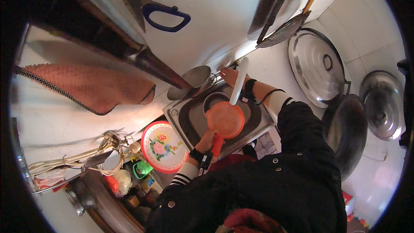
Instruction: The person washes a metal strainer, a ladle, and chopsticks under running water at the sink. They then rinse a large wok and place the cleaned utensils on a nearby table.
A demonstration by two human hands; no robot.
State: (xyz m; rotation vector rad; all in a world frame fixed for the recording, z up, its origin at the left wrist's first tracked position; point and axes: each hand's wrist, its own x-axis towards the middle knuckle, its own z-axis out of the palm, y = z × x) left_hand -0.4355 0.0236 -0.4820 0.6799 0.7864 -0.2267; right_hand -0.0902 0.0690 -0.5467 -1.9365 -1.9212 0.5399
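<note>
My left hand (pixel 205 141) grips the handle of an orange plastic water scoop (pixel 226 119). The scoop is held over a stainless steel sink (pixel 258 115), its round bowl just below the end of a white tap spout (pixel 239 81). Whether it holds water is not plain. Partly hidden beneath the scoop, a round metal bowl (pixel 210 98) sits in the sink. My right hand (pixel 230 76) reaches behind the spout to the sink's back edge by the wall. What its fingers touch there cannot be made out.
Left of the sink stands a red-rimmed flowered basin (pixel 166 165). A metal pan (pixel 202 74) is at the back. A brown cloth (pixel 93 85) hangs left. Large metal lids (pixel 310 68) and a dark wok (pixel 351 136) stand right. Bundled cables (pixel 51 166) run along the left wall.
</note>
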